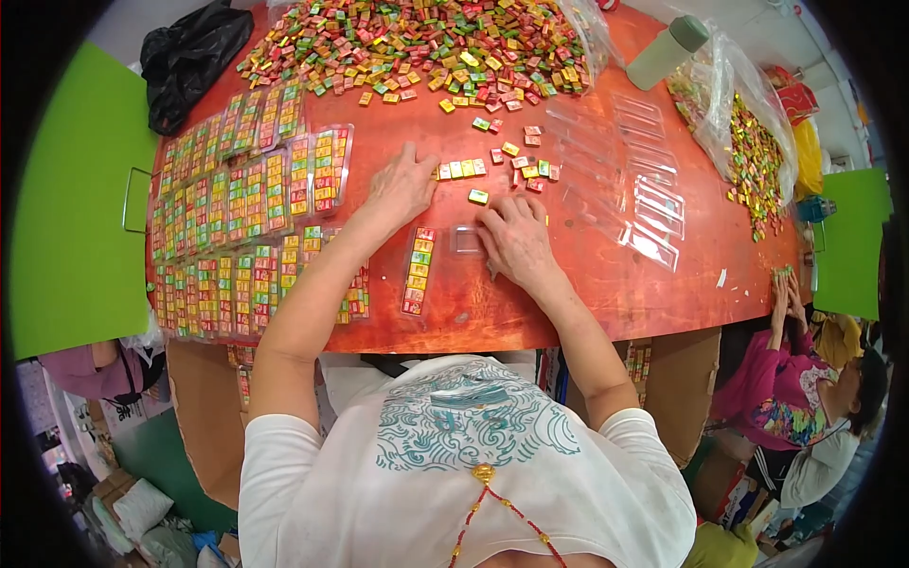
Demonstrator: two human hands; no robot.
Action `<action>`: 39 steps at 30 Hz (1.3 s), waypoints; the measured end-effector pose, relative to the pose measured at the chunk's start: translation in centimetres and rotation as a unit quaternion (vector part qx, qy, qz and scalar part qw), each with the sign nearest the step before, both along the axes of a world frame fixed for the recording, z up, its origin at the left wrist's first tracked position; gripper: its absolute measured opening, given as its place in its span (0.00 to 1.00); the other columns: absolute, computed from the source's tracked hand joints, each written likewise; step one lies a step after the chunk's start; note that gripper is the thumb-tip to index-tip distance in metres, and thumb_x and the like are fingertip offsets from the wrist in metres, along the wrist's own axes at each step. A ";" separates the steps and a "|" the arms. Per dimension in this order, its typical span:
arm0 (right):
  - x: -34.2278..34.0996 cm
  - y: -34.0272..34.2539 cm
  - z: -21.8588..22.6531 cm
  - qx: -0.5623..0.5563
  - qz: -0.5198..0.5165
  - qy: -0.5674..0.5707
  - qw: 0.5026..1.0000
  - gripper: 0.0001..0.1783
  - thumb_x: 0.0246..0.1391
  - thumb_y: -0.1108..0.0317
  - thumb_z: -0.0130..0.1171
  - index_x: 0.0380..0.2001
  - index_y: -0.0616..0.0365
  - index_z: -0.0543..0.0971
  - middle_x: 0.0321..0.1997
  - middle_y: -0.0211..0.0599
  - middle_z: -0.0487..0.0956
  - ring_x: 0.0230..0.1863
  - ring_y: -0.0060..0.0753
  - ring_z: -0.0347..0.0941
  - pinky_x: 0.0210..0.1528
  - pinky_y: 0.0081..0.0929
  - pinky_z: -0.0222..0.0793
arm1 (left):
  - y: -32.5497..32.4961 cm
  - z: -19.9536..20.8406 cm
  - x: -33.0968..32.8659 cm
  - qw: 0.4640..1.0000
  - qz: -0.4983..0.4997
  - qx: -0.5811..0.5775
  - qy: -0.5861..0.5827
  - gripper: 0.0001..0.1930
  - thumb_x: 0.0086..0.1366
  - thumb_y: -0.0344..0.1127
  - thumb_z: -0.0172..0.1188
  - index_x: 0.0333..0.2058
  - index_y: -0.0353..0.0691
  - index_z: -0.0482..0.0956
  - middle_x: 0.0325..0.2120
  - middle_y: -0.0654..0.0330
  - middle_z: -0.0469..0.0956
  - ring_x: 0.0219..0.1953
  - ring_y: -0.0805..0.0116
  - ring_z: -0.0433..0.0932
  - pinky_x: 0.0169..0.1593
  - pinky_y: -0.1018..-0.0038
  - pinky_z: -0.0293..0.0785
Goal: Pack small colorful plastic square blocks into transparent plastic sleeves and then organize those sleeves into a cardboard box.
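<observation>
My left hand (405, 182) rests on the table, fingers loosely bent and apart, its thumb side against the left end of a short row of small printed boxes (462, 169). Below and to the right, my right hand (517, 237) lies with loosely curled, parted fingers beside a clear plastic piece (466, 239); its palm hides part of that piece. Just above the right fingertips sits a single small green-and-yellow box (478, 197). Between my forearms lies a narrow clear tray (418, 272) filled with a column of such boxes.
Filled trays (251, 194) cover the table's left side. A large heap of small boxes (417, 47) spreads along the far edge. Empty clear trays (653, 204) lie to the right, near a green bottle (668, 52) and a plastic bag of boxes (753, 142). Another person (795, 388) sits at right.
</observation>
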State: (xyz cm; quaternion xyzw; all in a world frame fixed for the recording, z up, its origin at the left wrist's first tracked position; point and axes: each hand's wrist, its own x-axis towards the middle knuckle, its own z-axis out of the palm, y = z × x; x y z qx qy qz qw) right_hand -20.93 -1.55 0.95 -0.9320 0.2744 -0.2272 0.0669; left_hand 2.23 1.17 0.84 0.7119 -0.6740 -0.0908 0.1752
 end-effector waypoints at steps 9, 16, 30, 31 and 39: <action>1.7 -5.7 -1.4 -0.086 -0.048 0.059 0.993 0.10 0.52 0.69 0.57 0.39 0.51 0.76 0.38 0.36 0.75 0.45 0.40 0.72 0.54 0.42 0.61 | 0.3 0.6 0.2 0.999 -0.011 0.034 -0.011 0.19 0.61 0.37 0.61 0.52 0.46 0.73 0.42 0.49 0.68 0.46 0.46 0.76 0.44 0.54 0.77; 3.1 -6.6 0.4 -0.046 -0.028 -0.002 0.999 0.18 0.52 0.67 0.59 0.48 0.50 0.76 0.46 0.38 0.75 0.48 0.42 0.72 0.53 0.44 0.62 | -0.1 0.0 0.1 1.000 -0.010 0.027 -0.009 0.19 0.61 0.36 0.61 0.52 0.46 0.73 0.41 0.50 0.67 0.44 0.46 0.76 0.43 0.54 0.77; 5.6 -6.8 -1.8 -0.010 0.015 0.010 1.000 0.06 0.53 0.68 0.56 0.33 0.57 0.77 0.33 0.43 0.74 0.36 0.46 0.76 0.35 0.40 0.73 | -0.4 -0.3 -0.7 1.000 -0.002 0.014 -0.003 0.15 0.63 0.34 0.58 0.49 0.46 0.73 0.38 0.49 0.69 0.41 0.43 0.77 0.40 0.52 0.77; 5.6 -6.7 -1.8 -0.007 0.011 0.010 1.000 0.06 0.53 0.69 0.56 0.33 0.58 0.76 0.33 0.44 0.74 0.36 0.46 0.75 0.36 0.41 0.73 | -0.5 -0.2 -0.7 1.000 -0.001 0.009 -0.009 0.14 0.63 0.34 0.57 0.48 0.45 0.73 0.39 0.48 0.70 0.40 0.43 0.78 0.40 0.51 0.77; 0.4 -2.4 1.3 0.051 -0.012 -0.012 0.999 0.15 0.50 0.73 0.61 0.43 0.58 0.74 0.36 0.46 0.71 0.41 0.50 0.71 0.44 0.41 0.70 | 2.3 2.5 -4.5 0.998 -0.063 -0.008 0.020 0.10 0.64 0.34 0.56 0.44 0.41 0.73 0.38 0.46 0.70 0.39 0.41 0.78 0.39 0.51 0.77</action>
